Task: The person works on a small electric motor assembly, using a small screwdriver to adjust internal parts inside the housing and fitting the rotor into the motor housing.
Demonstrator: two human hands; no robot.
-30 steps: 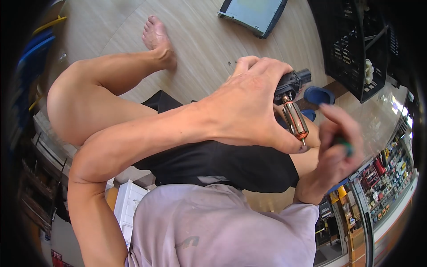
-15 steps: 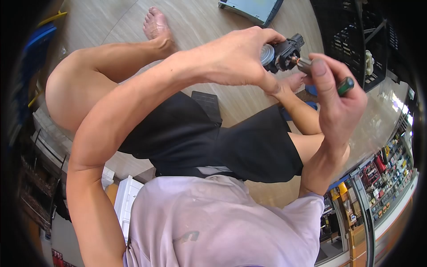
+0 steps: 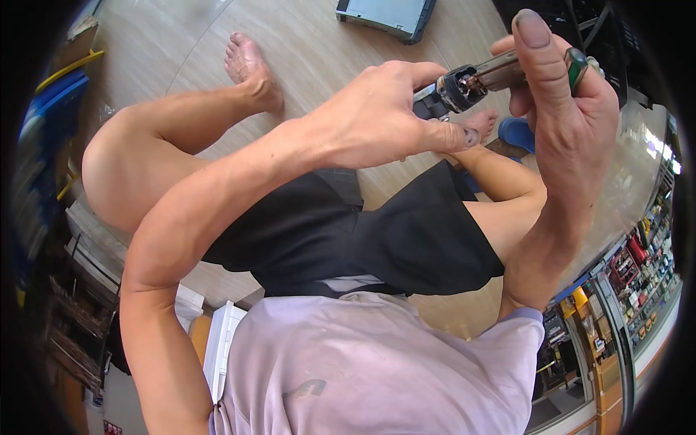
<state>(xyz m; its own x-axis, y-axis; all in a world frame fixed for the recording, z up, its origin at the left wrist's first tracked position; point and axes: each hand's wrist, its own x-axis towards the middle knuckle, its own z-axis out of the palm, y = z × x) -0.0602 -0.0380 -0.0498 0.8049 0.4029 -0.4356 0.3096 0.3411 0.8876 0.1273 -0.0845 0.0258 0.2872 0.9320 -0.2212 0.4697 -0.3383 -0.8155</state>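
My left hand (image 3: 384, 116) is closed around a black housing (image 3: 433, 104), a small mechanical part with an open round end facing right. Copper-coloured bits (image 3: 473, 83) show at that opening. My right hand (image 3: 565, 101) grips a grey metal piece (image 3: 502, 70) between its fingers, thumb raised, and the piece's end meets the opening. A dark green rounded handle end (image 3: 576, 67) sticks out behind my right thumb; whether it belongs to the grey piece is hidden by the hand. Both hands are held up above the floor, in front of my knees.
A grey metal box (image 3: 388, 16) lies on the tiled floor (image 3: 319, 43) ahead. Black plastic crates (image 3: 612, 65) stand at the upper right, with a blue slipper (image 3: 517, 135) nearer my foot. Shelves of small goods (image 3: 638, 268) line the right. Blue and yellow items (image 3: 61, 94) are at the left.
My right hand has risen and turned, its thumb now pointing up, with more of the grey piece showing. The left hand has tilted the housing, so its round metal disc is no longer seen.
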